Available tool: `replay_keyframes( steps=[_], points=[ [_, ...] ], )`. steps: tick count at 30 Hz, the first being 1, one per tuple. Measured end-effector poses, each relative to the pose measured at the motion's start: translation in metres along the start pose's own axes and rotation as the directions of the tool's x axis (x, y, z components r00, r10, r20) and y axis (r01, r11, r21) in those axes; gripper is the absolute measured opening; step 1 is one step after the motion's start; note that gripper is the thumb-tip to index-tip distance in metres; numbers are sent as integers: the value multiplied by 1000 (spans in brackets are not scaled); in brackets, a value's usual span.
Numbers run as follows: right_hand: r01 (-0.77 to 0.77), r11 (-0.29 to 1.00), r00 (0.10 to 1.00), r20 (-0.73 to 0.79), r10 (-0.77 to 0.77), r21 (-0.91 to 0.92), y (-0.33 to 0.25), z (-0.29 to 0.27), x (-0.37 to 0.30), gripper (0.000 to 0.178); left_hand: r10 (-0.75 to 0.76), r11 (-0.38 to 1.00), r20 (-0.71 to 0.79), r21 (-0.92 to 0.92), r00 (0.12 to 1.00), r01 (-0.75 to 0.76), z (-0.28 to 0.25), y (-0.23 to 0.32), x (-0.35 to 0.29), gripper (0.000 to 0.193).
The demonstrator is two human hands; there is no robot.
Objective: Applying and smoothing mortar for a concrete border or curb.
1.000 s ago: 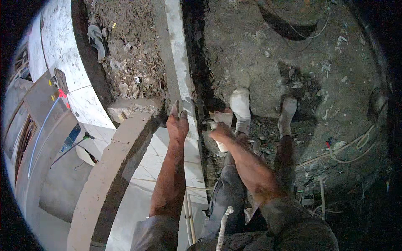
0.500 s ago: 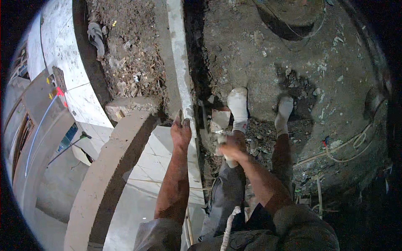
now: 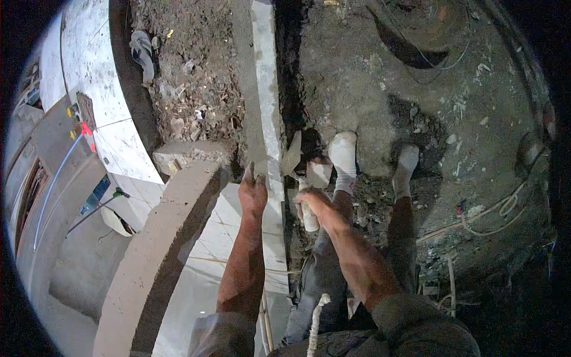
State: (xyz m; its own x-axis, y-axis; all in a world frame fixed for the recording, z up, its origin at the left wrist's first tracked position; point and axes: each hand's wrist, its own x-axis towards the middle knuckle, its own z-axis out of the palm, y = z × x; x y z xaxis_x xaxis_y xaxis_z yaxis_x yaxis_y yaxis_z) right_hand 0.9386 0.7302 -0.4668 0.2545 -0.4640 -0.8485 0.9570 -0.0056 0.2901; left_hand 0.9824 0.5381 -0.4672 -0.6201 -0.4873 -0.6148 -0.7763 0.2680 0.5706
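My right hand [image 3: 316, 205] is closed around the pale handle of a trowel [image 3: 291, 156]. The trowel's grey blade points away from me, over the dark gap beside the narrow wall. My left hand [image 3: 253, 193] rests at that wall's near end, fingers stretched forward against the edge, with nothing seen in them. Along its top the narrow wall [image 3: 266, 65] carries a smooth grey strip, lighter than the rough mortar on its left side. A pale broken block [image 3: 319, 172] lies in the soil between the trowel and my left foot.
A curved, plastered low wall [image 3: 148, 238] runs along my left, with white tiles [image 3: 214, 226] beside it. Debris-filled soil [image 3: 196, 77] holds a grey sandal [image 3: 142, 55]. To the right, a hose [image 3: 488, 211] lies on the dirt, and a round pit [image 3: 410, 41] is farther off.
My right hand has moved left with the trowel, whose blade now shows beside the wall. My left hand has barely moved. The view has shifted slightly.
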Motion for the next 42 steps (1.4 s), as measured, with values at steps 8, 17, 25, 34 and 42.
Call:
replay_keyframes(
  steps=[8, 17, 25, 34, 42],
  points=[
    [244, 969, 970, 6, -244, -25, -46, 2, -2, 15, 59, 997, 21, 58, 998, -60, 7, 51, 11, 47],
    [445, 833, 890, 57, -452, -328, -137, -8, 17, 24, -68, 939, -3, 337, 998, 65, -9, 49, 27, 46],
    [271, 453, 686, -160, -710, -849, -176, -5, 51, 47, -66, 979, 25, 197, 998, 60, 11, 53, 17, 44],
    [196, 331, 713, -98, -694, -923, -92, -24, 54, 58, 57, 962, 10, 268, 998, -57, 30, 67, 21, 40],
    [57, 269, 879, -80, -470, -962, -59, -41, 13, 58, 68, 977, 81, 196, 994, -83, 42, 73, 7, 44]
  ],
)
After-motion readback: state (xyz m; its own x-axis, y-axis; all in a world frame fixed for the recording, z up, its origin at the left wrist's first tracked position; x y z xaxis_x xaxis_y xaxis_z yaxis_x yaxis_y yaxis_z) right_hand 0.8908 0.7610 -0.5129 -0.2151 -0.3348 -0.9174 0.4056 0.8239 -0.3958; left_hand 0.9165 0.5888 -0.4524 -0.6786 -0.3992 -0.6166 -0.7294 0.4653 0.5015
